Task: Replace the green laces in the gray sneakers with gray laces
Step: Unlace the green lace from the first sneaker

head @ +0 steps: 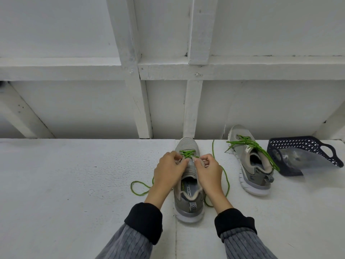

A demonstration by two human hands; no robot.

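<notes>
Currently you are unlacing the near sneaker (188,184), which stands between your wrists. Your left hand (169,171) and right hand (208,170) each pinch its green lace (187,153) at the lowest crossings. Next, draw it free. Gray laces are not visible.

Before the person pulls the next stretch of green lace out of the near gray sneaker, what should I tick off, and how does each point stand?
1. Left hand at the eyelets of the near gray mesh sneaker: ok.
2. Right hand pinching at the bright green lace: ok, though what its fingertips hold is too small to tell.
3. Upper eyelets already free: ok; only the toe-end crossings remain.
4. Loose lace ends lying on the white table, unsnagged: ok.
5. Second gray sneaker still fully laced in green: not ok, pending.
6. Gray laces ready in the dark perforated plastic basket: cannot tell.
</notes>
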